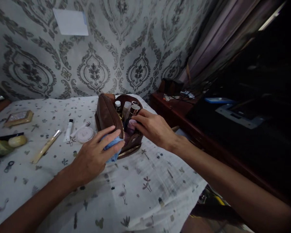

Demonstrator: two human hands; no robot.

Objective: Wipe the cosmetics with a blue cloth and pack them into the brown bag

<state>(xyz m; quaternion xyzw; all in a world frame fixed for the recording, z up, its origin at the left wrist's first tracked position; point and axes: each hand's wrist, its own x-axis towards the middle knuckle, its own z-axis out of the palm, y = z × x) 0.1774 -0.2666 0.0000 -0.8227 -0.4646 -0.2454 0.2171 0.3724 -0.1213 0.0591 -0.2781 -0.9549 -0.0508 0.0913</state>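
Observation:
A brown leather pouch [106, 114] lies open on the table's printed cloth [135, 187], with several small bottles standing inside. My left hand [94, 155] presses a blue cloth [111, 147] against the pouch's zipped edge, fingers curled over it. My right hand [155, 127] reaches into the pouch from the right and pinches a small pale purple bottle [131, 125] with its fingertips. A white-capped bottle [117, 105] and a metallic-topped one [135, 108] stand behind it.
Left of the pouch lie a round white compact [84, 134], a white tube [68, 130], a makeup brush [46, 145], a gold-framed case [18, 117] and yellowish soaps [17, 141]. A dark wooden desk [184, 119] stands to the right. Patterned wallpaper behind.

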